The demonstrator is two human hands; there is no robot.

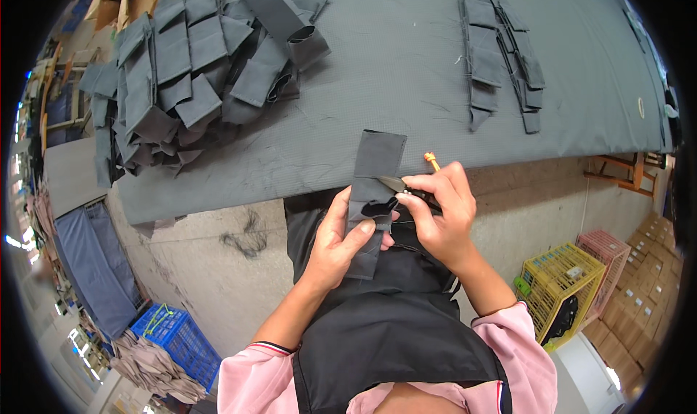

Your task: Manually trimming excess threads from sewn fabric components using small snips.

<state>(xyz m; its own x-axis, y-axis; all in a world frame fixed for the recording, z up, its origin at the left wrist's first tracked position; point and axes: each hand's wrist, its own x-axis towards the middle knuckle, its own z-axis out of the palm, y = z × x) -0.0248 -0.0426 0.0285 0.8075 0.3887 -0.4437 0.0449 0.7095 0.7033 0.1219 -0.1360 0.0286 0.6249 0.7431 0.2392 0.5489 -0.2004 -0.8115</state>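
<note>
My left hand (332, 248) is closed on a dark grey fabric strip (379, 154), its thumb pressed on a folded layer that gapes open in the middle. The strip stands out over the table's near edge and its lower end hangs below my fingers. In my right hand (448, 214) is a pair of thread snips (392, 184), the pointed metal blades lying against the strip. Most of their handle is hidden by my fingers. A small orange piece (433, 161) sticks out just above this hand; whether it belongs to the snips I cannot tell.
A table covered in dark grey cloth (392, 72) spans the front. A heap of folded grey strips (196, 58) lies at left, two narrow stacks (483, 58) at right. Below are a blue crate (181, 341), a yellow crate (563, 283), a pink crate (606, 261) and loose threads (249, 238).
</note>
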